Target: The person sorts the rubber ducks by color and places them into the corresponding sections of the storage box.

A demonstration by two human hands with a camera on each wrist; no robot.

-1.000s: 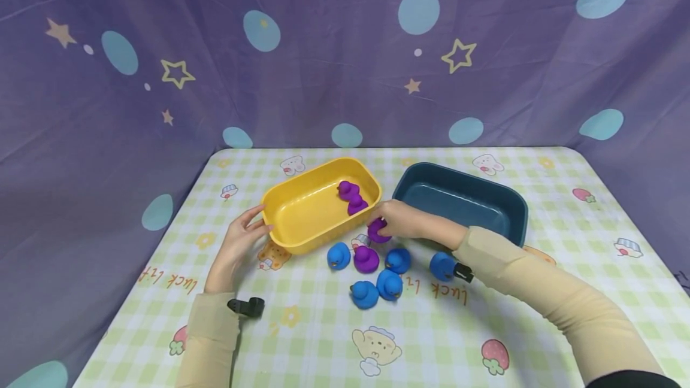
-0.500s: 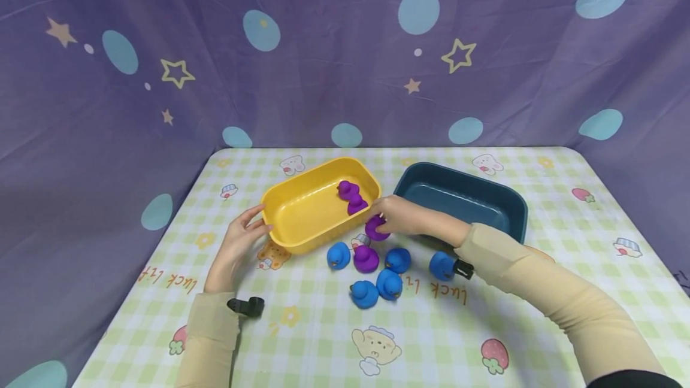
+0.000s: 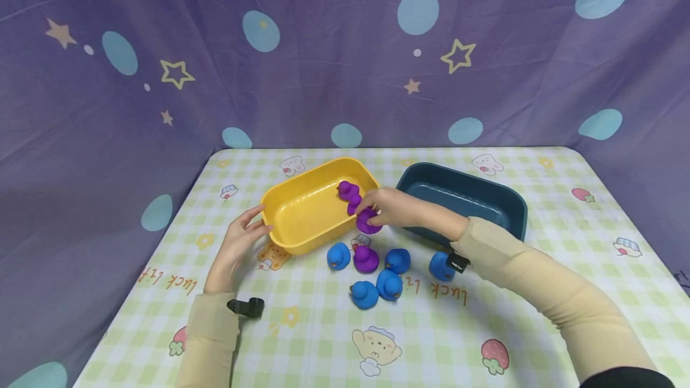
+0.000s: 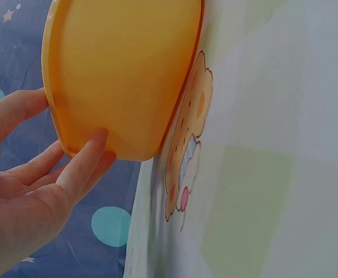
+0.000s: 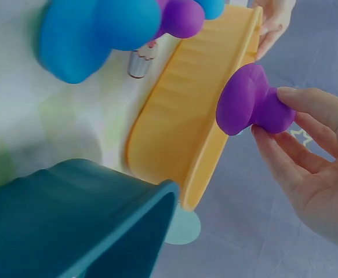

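My right hand (image 3: pixel 396 205) pinches a purple rubber duck (image 3: pixel 368 221) between thumb and fingers at the near right rim of the yellow basin (image 3: pixel 302 243). In the right wrist view, that duck (image 5: pixel 238 101) is gripped by its head, above the basin's edge. My left hand (image 3: pixel 239 243) touches the basin's left end with spread, fairly straight fingers; the left wrist view shows fingertips (image 4: pixel 99 136) against the outer wall. Two purple ducks (image 3: pixel 347 190) lie inside the basin on its right side. Another purple duck (image 3: pixel 366 260) sits on the table in front.
Several blue rubber ducks (image 3: pixel 389 284) stand on the checked tablecloth (image 3: pixel 302 340) near the purple one. One blue duck (image 3: pixel 441 267) sits farther right, below my right wrist. A dark teal basin (image 3: pixel 514 220) stands right of the yellow one, partly behind my right forearm.
My right hand has lifted the purple duck and carried it up and left toward the yellow basin's rim. My left hand has stayed at the basin's end.
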